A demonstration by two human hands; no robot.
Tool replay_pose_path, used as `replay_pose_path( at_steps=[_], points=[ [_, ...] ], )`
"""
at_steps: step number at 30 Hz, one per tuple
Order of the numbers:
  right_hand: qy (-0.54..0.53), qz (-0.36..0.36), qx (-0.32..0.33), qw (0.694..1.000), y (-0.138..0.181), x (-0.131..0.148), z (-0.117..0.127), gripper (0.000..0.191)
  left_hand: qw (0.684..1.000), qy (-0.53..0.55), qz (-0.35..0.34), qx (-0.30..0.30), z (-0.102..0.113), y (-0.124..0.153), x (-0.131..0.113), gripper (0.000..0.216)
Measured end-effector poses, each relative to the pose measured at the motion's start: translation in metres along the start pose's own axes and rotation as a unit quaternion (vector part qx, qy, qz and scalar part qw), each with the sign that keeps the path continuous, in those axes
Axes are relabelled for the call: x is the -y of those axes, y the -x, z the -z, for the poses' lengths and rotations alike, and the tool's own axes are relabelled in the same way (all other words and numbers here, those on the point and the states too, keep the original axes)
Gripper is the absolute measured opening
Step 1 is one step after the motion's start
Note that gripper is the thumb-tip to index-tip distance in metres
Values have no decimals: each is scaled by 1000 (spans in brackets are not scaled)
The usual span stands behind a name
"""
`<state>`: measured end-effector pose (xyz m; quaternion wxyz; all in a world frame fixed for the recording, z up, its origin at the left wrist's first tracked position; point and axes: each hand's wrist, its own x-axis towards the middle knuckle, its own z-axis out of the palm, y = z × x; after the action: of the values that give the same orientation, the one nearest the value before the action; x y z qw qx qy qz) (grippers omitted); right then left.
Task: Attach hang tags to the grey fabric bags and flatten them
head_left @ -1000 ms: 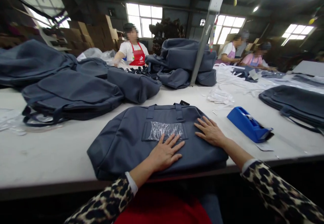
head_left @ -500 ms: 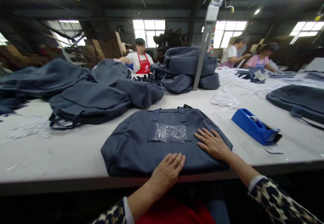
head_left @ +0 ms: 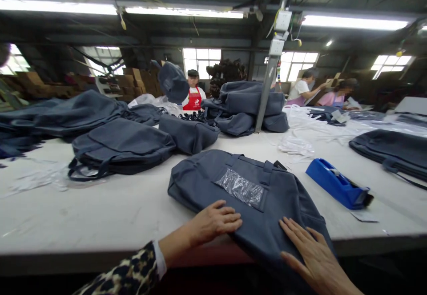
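A dark blue-grey bag (head_left: 207, 177) lies at a slant in front of me, its lower right part hanging over the table's front edge. On its upper face is a clear plastic-covered pocket (head_left: 242, 187), and short handles (head_left: 267, 172) show along the far side with a black tag (head_left: 279, 165). My left hand (head_left: 215, 219) rests on the bag's near edge, fingers stretched out. Lower right, my right hand (head_left: 308, 250) is flat on the bag, fingers spread. Neither hand grips anything.
A blue tape dispenser (head_left: 336, 183) stands to the right on the white table (head_left: 126, 217). More bags (head_left: 123, 143) lie at left, with stacked ones (head_left: 250, 101) by a metal post (head_left: 267, 90). Another bag (head_left: 393, 150) sits far right. A co-worker in a red apron (head_left: 193, 99) stands opposite.
The bag has turned clockwise and shifted right and toward me, its near right end now past the table edge. My right hand has come nearer. The co-worker opposite has lifted a bag.
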<state>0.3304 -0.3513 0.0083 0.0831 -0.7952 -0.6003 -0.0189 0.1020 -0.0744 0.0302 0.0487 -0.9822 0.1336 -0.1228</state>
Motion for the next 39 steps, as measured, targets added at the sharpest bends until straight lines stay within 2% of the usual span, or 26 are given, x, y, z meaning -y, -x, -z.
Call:
replay_pose_path(
  at_steps=[3, 6, 9, 11, 12, 15, 17, 20, 22, 26, 30, 32, 36, 39],
  points=[
    [17, 95, -27, 995, 18, 23, -7, 79, 1000, 9, 27, 4, -5, 7, 41, 46],
    [49, 168, -73, 982, 12, 71, -33, 76, 995, -5, 99, 19, -16, 17, 86, 51],
    [50, 153, -134, 978, -21, 135, -64, 72, 983, -14, 177, 49, -23, 22, 126, 53],
    [5, 160, -115, 980, -52, 175, -75, 89, 973, -8, 218, 78, -23, 18, 144, 53],
    [-15, 162, -101, 982, -69, 193, -77, 91, 967, -1, 237, 93, -21, 13, 149, 53],
    [-71, 158, -48, 984, -112, 228, -74, 87, 948, 15, 295, 116, -16, -11, 154, 49],
    [-102, 141, -34, 984, -131, 240, -73, 76, 939, 18, 325, 110, -20, -32, 148, 46],
    [-138, 104, -24, 985, -144, 253, -76, 52, 927, 41, 356, 107, -36, -58, 133, 49],
    [-159, 90, -19, 983, -146, 259, -77, 48, 917, 62, 374, 121, -48, -65, 123, 56],
    [-192, 77, 2, 978, -152, 268, -73, 46, 908, 89, 381, 150, -59, -56, 115, 61],
    [-202, 90, 33, 975, -169, 280, -65, 44, 911, 102, 366, 162, -55, -37, 125, 59],
    [-206, 108, 57, 971, -180, 292, -63, 53, 912, 108, 357, 170, -54, -26, 136, 59],
    [-191, 159, 99, 964, -204, 314, -67, 88, 921, 102, 326, 186, -54, -5, 162, 58],
    [-199, 179, 92, 959, -210, 315, -65, 94, 923, 74, 324, 196, -55, 6, 173, 58]
  ],
)
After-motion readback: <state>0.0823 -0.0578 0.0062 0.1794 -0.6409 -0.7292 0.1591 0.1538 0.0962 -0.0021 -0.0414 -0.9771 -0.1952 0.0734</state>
